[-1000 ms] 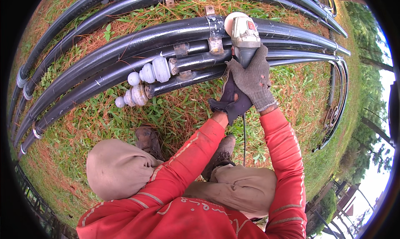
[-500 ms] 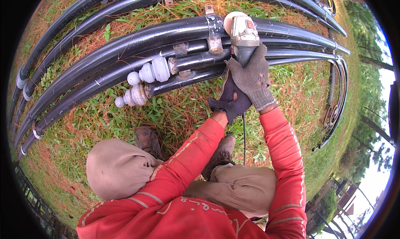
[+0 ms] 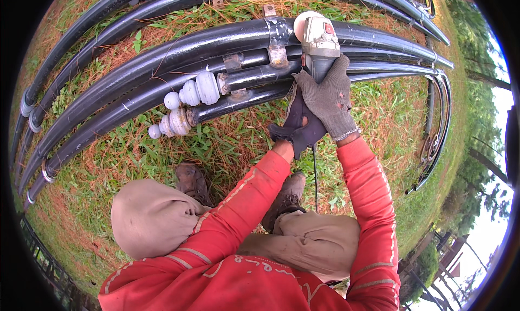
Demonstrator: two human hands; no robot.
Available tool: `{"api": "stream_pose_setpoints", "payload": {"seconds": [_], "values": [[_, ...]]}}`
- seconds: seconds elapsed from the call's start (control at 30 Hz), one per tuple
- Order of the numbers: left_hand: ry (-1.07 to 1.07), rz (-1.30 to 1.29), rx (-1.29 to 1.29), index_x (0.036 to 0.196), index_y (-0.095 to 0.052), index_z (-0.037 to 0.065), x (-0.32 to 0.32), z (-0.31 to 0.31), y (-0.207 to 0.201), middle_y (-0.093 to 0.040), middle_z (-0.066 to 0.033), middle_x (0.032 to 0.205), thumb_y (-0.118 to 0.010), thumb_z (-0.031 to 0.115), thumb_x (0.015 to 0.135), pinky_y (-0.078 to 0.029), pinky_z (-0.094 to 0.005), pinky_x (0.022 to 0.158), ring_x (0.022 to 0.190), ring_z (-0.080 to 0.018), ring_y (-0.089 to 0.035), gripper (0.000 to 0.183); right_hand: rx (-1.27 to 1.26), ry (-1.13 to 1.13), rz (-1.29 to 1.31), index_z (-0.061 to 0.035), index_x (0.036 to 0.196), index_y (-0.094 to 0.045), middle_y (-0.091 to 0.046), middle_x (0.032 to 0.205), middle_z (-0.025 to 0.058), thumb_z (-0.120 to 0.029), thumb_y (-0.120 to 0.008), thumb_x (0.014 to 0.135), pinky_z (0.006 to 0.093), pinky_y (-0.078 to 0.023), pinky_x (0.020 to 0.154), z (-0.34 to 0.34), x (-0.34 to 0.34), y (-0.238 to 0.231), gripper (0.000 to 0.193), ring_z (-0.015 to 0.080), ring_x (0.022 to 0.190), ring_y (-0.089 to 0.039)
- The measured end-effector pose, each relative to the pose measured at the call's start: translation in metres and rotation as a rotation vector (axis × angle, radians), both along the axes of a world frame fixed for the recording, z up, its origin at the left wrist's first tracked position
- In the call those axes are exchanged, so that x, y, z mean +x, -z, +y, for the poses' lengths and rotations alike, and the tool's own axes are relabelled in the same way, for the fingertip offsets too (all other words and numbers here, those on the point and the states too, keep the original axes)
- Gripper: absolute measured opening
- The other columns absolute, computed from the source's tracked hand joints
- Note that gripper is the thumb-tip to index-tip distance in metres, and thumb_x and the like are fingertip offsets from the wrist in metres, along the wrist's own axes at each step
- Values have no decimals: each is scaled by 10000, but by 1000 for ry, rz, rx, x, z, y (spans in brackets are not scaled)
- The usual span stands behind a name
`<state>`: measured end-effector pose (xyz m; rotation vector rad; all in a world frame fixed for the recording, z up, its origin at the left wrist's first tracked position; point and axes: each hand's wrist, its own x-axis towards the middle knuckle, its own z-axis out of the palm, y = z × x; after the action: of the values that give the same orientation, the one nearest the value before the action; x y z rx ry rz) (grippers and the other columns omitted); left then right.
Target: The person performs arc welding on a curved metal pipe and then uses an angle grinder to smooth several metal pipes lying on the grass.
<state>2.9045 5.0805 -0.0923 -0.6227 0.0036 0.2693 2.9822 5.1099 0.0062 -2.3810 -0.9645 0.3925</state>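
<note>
Both my gloved hands hold an angle grinder [image 3: 320,40] with a pale round disc [image 3: 306,25] at its head. My right hand [image 3: 330,97], in a worn grey knit glove with holes, wraps round the grinder's body from above. Below and to its left, my left hand [image 3: 299,118], in a dark glove, grips the rear of the tool; its fingers are partly hidden. The disc lies over a thick black pipe [image 3: 216,37], just right of a metal bracket [image 3: 278,40]; whether it touches, I cannot tell. A power cord [image 3: 316,178] hangs from the grinder.
Several black pipes curve across the grass [image 3: 238,143]. Two pipe ends left of my hands carry pale lilac ribbed knobs [image 3: 199,90]. More black pipes [image 3: 157,10] lie farther off. My boots [image 3: 284,200] stand on the grass below my hands. Trees rise at the right.
The grinder has shifted very slightly to the right with both hands on it. My grip looks the same.
</note>
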Motion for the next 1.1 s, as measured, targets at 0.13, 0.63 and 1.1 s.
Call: {"api": "stream_pose_setpoints", "payload": {"seconds": [0.13, 0.63, 1.1], "values": [[17, 39, 29, 1562, -455, 83, 0, 0, -3, -548, -136, 1518, -462, 666, 1044, -386, -540, 1205, 1351, -334, -549, 780, 45, -42, -73, 56, 1221, -416, -668, 989, 314, -281, -881, 773, 523, -571, 763, -7, 2, 4, 728, 512, 923, -700], [50, 273, 138, 1560, -451, 74, -4, -2, -12, -542, -146, 1528, -480, 651, 1048, -376, -528, 1222, 1367, -331, -540, 773, -6, -33, -27, 52, 1151, -417, -671, 954, 319, -265, -874, 768, 530, -568, 773, -4, -5, 2, 676, 519, 909, -699], [8, 205, 53, 1560, -439, 62, -4, -15, 35, -520, -160, 1540, -388, 490, 1105, -361, -540, 1229, 1367, -363, -533, 627, -29, -21, -29, 62, 1153, -416, -668, 981, 337, -257, -861, 777, 533, -572, 795, 0, -7, 3, 665, 524, 928, -700]]}}
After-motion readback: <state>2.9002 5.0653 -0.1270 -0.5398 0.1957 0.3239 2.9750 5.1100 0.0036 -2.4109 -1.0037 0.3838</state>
